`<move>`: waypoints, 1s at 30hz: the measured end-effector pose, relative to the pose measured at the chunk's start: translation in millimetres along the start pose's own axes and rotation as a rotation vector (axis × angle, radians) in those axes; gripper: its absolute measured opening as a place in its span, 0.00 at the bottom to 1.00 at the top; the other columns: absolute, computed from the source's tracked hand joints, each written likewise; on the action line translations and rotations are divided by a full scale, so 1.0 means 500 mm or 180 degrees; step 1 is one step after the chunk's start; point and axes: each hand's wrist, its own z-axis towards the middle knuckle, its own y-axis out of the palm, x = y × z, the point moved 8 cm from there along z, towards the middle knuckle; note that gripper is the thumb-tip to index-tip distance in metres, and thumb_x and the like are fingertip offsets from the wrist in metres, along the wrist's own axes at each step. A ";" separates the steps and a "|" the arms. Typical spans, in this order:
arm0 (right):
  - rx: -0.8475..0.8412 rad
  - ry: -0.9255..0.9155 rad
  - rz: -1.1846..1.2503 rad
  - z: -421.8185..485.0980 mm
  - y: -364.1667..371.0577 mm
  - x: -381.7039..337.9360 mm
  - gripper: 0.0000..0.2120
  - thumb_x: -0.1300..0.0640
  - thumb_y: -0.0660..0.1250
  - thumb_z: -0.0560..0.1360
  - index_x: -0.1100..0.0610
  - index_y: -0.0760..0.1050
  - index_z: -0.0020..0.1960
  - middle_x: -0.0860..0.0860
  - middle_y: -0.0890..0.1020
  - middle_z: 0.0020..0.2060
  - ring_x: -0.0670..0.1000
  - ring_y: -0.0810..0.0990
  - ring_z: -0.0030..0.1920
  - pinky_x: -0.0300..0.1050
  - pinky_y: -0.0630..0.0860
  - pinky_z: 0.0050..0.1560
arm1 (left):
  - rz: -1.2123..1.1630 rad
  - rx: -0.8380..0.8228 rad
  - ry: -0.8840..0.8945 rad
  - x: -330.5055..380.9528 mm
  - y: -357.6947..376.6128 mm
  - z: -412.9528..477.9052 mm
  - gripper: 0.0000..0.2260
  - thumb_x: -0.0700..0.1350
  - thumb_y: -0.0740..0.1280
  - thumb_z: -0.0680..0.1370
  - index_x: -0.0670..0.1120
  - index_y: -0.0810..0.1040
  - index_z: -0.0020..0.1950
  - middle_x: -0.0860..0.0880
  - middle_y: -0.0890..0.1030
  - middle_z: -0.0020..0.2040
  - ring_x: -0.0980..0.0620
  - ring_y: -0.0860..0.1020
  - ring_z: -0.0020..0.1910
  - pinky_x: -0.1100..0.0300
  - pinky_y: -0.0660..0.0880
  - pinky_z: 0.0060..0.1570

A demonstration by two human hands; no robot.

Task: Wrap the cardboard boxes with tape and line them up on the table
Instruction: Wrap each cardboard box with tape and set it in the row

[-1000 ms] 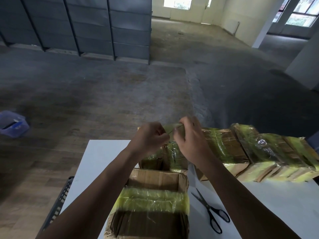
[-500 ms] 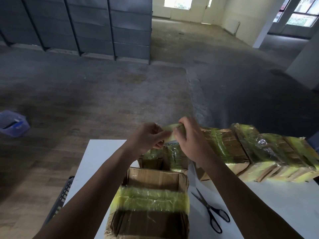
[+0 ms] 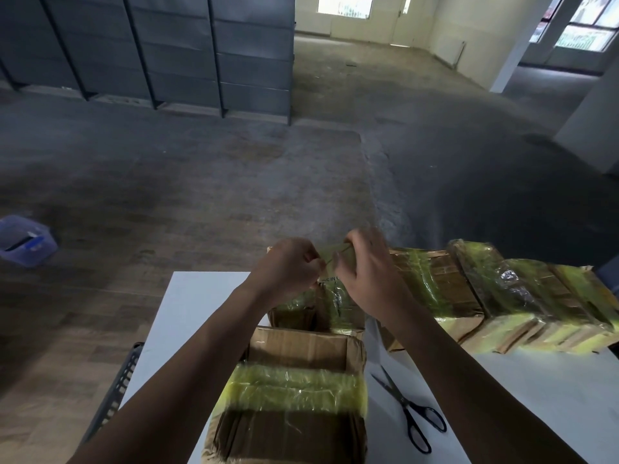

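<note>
My left hand [image 3: 288, 269] and my right hand [image 3: 371, 272] meet above a small cardboard box [image 3: 338, 303] at the table's far edge. Between their fingertips both pinch a strip of yellowish tape [image 3: 336, 254] at the box's top. The box carries yellow-green tape and printed lettering, and my hands hide most of it. A larger open box [image 3: 294, 396] with a band of the same tape lies close to me. Several taped boxes [image 3: 502, 296] stand in a row to the right. All rest on the white table [image 3: 194, 313].
Black scissors [image 3: 412, 416] lie on the table right of the near box. A dark crate [image 3: 117, 390] sits below the table's left edge. A purple plastic bin [image 3: 23, 241] stands on the floor at far left. Grey shelving lines the back wall.
Both hands stay at the top of the small box, still pinching the tape. They have shifted only slightly, with the fingertips drawn a little closer together.
</note>
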 end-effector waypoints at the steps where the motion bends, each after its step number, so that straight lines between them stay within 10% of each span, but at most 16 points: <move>1: 0.0023 0.0012 0.0050 0.000 -0.002 0.001 0.11 0.56 0.66 0.77 0.63 0.72 0.53 0.54 0.70 0.48 0.53 0.71 0.50 0.48 0.73 0.44 | -0.0077 0.0012 0.0014 0.000 -0.002 -0.001 0.09 0.42 0.66 0.77 0.48 0.76 0.36 0.47 0.83 0.32 0.47 0.83 0.36 0.51 0.79 0.39; 9: -0.0004 -0.0048 0.0195 -0.001 0.005 0.014 0.09 0.57 0.64 0.77 0.63 0.71 0.51 0.51 0.69 0.46 0.49 0.69 0.47 0.40 0.67 0.42 | -0.0821 0.0027 0.0031 -0.007 0.012 -0.007 0.07 0.35 0.64 0.76 0.39 0.77 0.39 0.40 0.81 0.36 0.39 0.81 0.38 0.40 0.78 0.47; 16: -0.0137 -0.0026 0.0192 0.000 0.016 0.022 0.09 0.56 0.63 0.79 0.62 0.71 0.52 0.51 0.70 0.46 0.48 0.69 0.46 0.37 0.65 0.42 | -0.1626 -0.0493 -0.0167 -0.029 0.024 -0.015 0.10 0.39 0.64 0.80 0.39 0.77 0.40 0.43 0.79 0.35 0.50 0.80 0.34 0.58 0.80 0.40; 30: -0.0157 -0.0085 0.0085 0.004 0.017 0.006 0.10 0.55 0.64 0.78 0.63 0.71 0.52 0.51 0.68 0.46 0.47 0.67 0.45 0.33 0.63 0.38 | -0.0809 -0.0290 -0.0217 -0.033 -0.001 0.005 0.08 0.39 0.67 0.79 0.43 0.76 0.39 0.45 0.81 0.34 0.56 0.80 0.30 0.61 0.80 0.39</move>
